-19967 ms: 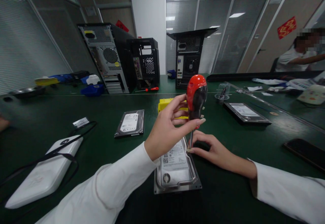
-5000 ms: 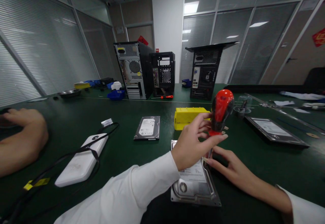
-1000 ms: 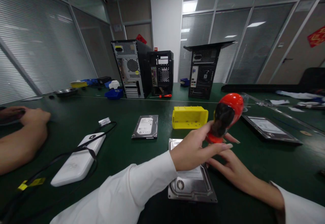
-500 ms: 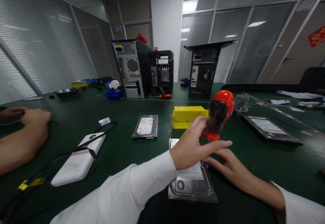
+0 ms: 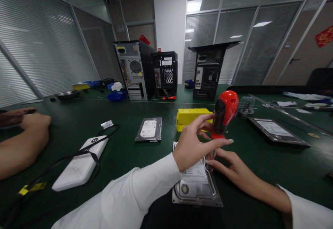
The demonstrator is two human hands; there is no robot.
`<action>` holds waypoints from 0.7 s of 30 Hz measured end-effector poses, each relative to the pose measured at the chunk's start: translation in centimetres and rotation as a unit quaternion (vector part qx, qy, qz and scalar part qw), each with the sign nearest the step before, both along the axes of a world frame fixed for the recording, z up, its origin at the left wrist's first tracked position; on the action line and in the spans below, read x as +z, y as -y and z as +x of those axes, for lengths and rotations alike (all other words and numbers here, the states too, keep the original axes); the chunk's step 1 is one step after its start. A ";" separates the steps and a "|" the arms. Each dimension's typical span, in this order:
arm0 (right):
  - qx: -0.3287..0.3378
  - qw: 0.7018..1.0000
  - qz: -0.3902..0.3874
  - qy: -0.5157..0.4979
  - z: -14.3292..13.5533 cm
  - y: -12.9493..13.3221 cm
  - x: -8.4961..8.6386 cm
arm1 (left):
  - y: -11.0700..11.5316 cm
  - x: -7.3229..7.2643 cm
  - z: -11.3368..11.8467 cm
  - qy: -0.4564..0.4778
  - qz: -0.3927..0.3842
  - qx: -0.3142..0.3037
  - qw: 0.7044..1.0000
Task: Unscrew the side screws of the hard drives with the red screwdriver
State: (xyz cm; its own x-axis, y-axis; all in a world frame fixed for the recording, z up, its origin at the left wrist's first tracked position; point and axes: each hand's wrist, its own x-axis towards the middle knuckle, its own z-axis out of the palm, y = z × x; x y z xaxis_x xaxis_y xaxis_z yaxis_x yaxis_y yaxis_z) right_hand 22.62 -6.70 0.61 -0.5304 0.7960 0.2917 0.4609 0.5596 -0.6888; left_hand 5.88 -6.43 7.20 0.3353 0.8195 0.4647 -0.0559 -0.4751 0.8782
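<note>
A red and black screwdriver (image 5: 225, 113) stands nearly upright over a silver hard drive (image 5: 196, 187) at the bottom centre. My left hand (image 5: 194, 142) holds its handle between fingers and thumb. The thumb and fingertips of my right hand (image 5: 230, 165) pinch round the metal shaft low down, at the drive's upper right edge. The screwdriver's tip is hidden by my fingers. Behind my left hand lies a yellow bin (image 5: 191, 116). A second hard drive (image 5: 149, 129) lies flat to the left, and a third (image 5: 277, 131) to the right.
A white power bank (image 5: 80, 163) with black cables lies at the left, near another person's arms (image 5: 28, 135). Three computer cases (image 5: 137, 69) stand at the back. Another screwdriver (image 5: 169, 98) and a blue bin (image 5: 116, 95) lie before them. A clear cup (image 5: 246, 106) stands right.
The screwdriver handle has shifted slightly left and up and looks turned. My left fingers have changed their hold on it, and more of the shaft shows. My right hand has barely moved.
</note>
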 end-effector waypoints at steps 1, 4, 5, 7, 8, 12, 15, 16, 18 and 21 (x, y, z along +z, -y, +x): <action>0.002 1.000 0.001 -0.001 -0.1 0.0 0.1 | 0.0 0.0 0.0 0.000 -0.002 -0.002 1.000; 0.006 1.000 0.010 -0.004 -0.2 0.1 0.3 | 0.1 0.2 0.0 -0.001 -0.006 -0.009 1.000; 0.006 1.000 0.012 -0.004 -0.3 0.1 0.4 | 0.1 0.2 0.0 0.000 -0.006 -0.013 1.000; 0.006 1.000 0.014 -0.004 -0.4 0.1 0.5 | 0.1 0.3 0.0 0.000 -0.007 -0.021 1.000; 0.006 1.000 0.013 -0.004 -0.4 0.2 0.5 | 0.1 0.4 0.0 -0.002 -0.007 -0.026 1.000; 0.004 1.000 0.021 0.003 -0.3 0.3 0.5 | 0.1 0.4 -0.1 -0.017 0.005 -0.054 0.998; -0.004 0.999 0.038 0.004 -0.2 0.2 0.2 | 0.2 0.4 -0.1 -0.034 0.017 -0.067 0.997; -0.005 0.999 0.041 0.002 -0.1 0.2 0.0 | 0.2 0.4 -0.1 -0.041 0.021 -0.067 0.997; -0.005 0.999 0.039 -0.002 0.1 0.1 -0.4 | 0.3 0.5 -0.1 -0.054 0.029 -0.055 0.997; -0.007 1.000 0.024 0.001 0.2 0.0 -0.7 | 0.2 0.5 -0.2 -0.065 0.044 -0.024 0.997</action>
